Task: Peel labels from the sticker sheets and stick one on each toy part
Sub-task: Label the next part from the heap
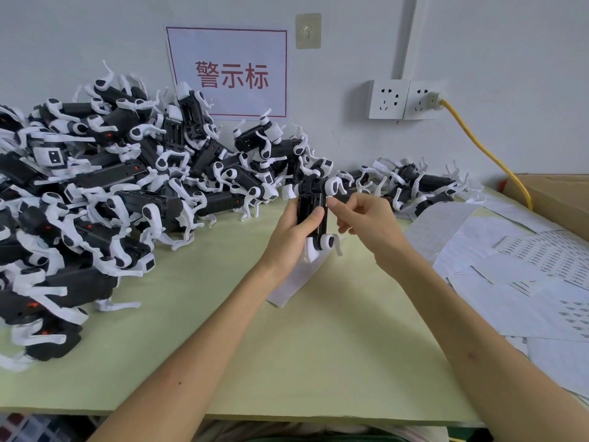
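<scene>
Toy pile (95, 193) left, sheets (526, 282) right

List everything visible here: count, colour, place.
held toy part: one, black and white, in the hands
toy part piles: many, black and white, table left and back
sticker sheets: several, white, table right
paper strip: one, white, under left hand
table: one, pale green
cardboard box: one, brown, far right
sign: one, white with red text, wall
hook: one, beige, wall
sockets: two, white, wall
cable: one, yellow, in right socket
left hand: grips held toy part
right hand: fingertips at held toy part's side
</scene>
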`<state>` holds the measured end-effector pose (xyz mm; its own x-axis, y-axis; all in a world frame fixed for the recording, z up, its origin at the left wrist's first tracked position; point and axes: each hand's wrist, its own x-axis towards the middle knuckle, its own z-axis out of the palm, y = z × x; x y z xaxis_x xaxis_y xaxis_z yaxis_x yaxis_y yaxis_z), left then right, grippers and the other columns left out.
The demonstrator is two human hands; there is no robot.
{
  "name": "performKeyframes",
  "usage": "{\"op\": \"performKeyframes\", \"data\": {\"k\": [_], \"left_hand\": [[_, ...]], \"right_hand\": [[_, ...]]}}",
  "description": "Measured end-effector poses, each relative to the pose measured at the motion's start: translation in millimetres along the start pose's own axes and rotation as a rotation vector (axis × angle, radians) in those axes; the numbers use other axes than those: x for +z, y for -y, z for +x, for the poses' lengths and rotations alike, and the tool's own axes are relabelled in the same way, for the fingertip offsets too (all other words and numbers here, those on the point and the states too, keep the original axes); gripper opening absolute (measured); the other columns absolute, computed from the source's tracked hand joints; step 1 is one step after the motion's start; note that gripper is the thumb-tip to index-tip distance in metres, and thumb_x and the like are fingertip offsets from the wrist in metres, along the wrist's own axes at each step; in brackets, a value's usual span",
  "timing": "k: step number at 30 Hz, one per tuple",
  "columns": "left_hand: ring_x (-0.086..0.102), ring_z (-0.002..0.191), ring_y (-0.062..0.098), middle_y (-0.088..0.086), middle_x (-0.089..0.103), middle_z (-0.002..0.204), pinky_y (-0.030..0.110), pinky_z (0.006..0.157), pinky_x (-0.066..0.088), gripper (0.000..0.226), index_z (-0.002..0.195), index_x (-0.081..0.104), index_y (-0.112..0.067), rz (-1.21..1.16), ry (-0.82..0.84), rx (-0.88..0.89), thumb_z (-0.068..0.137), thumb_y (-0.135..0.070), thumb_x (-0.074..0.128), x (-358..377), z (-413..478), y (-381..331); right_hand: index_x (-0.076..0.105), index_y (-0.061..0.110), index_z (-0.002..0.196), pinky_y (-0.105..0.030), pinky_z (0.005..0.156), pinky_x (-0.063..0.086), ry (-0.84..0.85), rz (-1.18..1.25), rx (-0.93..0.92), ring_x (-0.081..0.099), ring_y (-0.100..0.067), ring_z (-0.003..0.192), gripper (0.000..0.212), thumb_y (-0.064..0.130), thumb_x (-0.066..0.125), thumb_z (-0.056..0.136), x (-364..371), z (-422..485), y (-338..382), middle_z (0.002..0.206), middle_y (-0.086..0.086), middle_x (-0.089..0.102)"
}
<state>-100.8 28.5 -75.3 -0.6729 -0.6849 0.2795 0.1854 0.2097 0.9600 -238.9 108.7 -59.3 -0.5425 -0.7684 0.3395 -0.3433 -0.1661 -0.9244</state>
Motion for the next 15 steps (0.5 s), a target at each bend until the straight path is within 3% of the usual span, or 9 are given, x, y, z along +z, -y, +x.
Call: {"op": "performKeyframes", "data": {"k": [3, 7, 10, 12, 15], "left_hand": [[0.068, 0.113, 0.017, 0.0, 0.074, 0.12, 0.032, 0.101, 0.051, 0.024, 0.123, 0.067, -0.025, -0.189, 0.052, -0.069, 0.106, -0.027, 0.05, 2, 0, -3], [0.072, 0.085, 0.013, -0.001, 0.076, 0.102, 0.025, 0.07, 0.054, 0.031, 0.103, 0.08, -0.026, -0.377, 0.121, -0.165, 0.094, -0.039, 0.053, 0, -2, -11], [0.07, 0.086, 0.014, 0.0, 0.075, 0.099, 0.027, 0.072, 0.051, 0.032, 0.092, 0.082, -0.027, -0.415, 0.15, -0.155, 0.087, -0.043, 0.055, -1, -2, -10], [0.07, 0.093, 0.017, 0.002, 0.074, 0.104, 0.026, 0.074, 0.055, 0.032, 0.098, 0.081, -0.024, -0.417, 0.157, -0.158, 0.089, -0.042, 0.055, -1, -3, -10], [0.067, 0.114, 0.02, 0.005, 0.072, 0.122, 0.03, 0.09, 0.056, 0.038, 0.126, 0.069, -0.017, -0.363, 0.144, -0.143, 0.098, -0.036, 0.053, 0, -4, -9]], "right_hand": [[0.05, 0.016, 0.068, -0.027, 0.069, 0.047, 0.133, 0.144, 0.132, 0.058, -0.015, 0.064, 0.039, 0.038, 0.069, 0.095, -1, -2, 3, 0.07, 0.0, 0.06], [0.051, 0.011, 0.077, -0.031, 0.065, 0.034, 0.213, 0.293, 0.108, 0.042, -0.021, 0.069, 0.034, 0.03, 0.052, 0.105, 6, -3, 4, 0.07, -0.001, 0.051], [0.049, 0.014, 0.072, -0.031, 0.064, 0.031, 0.217, 0.297, 0.054, 0.037, -0.025, 0.069, 0.036, 0.035, 0.057, 0.1, 7, -4, 6, 0.068, -0.001, 0.047], [0.048, 0.017, 0.068, -0.026, 0.059, 0.033, 0.2, 0.257, 0.021, 0.039, -0.019, 0.062, 0.038, 0.041, 0.063, 0.092, 8, -5, 7, 0.065, 0.001, 0.046], [0.046, 0.018, 0.067, -0.028, 0.061, 0.034, 0.187, 0.23, -0.006, 0.042, -0.014, 0.058, 0.038, 0.043, 0.066, 0.088, 9, -6, 5, 0.062, 0.003, 0.045]]}}
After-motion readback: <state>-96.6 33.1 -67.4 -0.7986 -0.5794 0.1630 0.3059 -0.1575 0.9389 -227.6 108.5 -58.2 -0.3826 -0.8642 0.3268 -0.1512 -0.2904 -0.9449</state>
